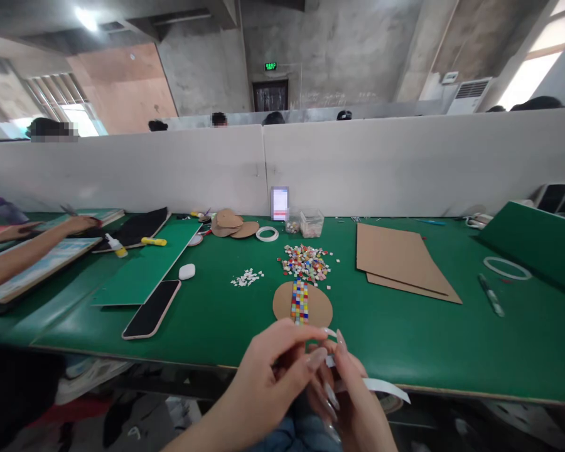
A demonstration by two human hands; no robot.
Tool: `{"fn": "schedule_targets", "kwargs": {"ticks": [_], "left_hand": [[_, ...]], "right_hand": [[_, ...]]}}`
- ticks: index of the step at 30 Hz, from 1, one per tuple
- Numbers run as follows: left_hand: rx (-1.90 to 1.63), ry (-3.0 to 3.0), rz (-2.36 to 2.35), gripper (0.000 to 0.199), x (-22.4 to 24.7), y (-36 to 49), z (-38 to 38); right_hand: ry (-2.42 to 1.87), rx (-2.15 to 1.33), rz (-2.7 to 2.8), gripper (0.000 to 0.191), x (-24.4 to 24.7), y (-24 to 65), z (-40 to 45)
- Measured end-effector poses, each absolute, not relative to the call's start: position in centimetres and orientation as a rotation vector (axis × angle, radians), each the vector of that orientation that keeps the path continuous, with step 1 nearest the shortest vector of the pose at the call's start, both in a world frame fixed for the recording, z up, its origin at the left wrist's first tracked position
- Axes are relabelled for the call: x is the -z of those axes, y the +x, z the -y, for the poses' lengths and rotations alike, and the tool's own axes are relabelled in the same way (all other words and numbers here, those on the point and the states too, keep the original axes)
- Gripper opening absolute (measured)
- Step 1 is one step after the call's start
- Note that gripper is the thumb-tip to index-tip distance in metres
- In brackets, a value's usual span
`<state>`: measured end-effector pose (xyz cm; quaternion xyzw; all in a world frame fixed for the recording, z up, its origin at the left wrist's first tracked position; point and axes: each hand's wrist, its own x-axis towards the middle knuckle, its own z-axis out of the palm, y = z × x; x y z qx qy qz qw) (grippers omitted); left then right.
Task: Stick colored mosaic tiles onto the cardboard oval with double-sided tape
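Note:
My left hand (277, 370) is closed, thumb and forefinger brought together at a small white piece of tape (330, 361). Right beside it, fingertips almost meeting, my right hand (358, 395) is curled round a roll of white tape (395, 403), partly hidden behind the palm. A loose tape end (387, 387) sticks out to the right. Both hands are over the table's front edge. Just beyond them lies an oval cardboard piece (319, 306), with a band of coloured mosaic tiles (300, 301) running down its middle.
Behind the oval lies a heap of loose tiles (306, 262), with white chips (247, 277) to its left. A phone (151, 310), cardboard sheets (400, 257), a marker (491, 295) and a clear box (311, 223) rest on the table. Another person's arm (37, 251) reaches in at left.

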<state>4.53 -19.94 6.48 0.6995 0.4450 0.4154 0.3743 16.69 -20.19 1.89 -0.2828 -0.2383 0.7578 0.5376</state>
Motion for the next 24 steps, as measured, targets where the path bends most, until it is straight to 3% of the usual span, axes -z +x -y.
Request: {"fn": "schedule_targets", "kwargs": {"ticks": [7,14,24], "left_hand": [[-1.196,1.647,-1.054,0.026,-6.0,6.1,21.5],[-1.164,1.649,-1.032,0.027,-6.2,6.4,21.4],[-1.235,1.652,-1.038,0.027,-6.4,6.8,21.7]], "right_hand": [[-0.894,-1.654,0.489,0.035,0.5,17.6,21.1],[-0.825,-1.654,0.482,0.026,-0.6,17.9,21.3],[-1.025,-1.613,0.547,0.039,-1.3,18.0,21.1]]}}
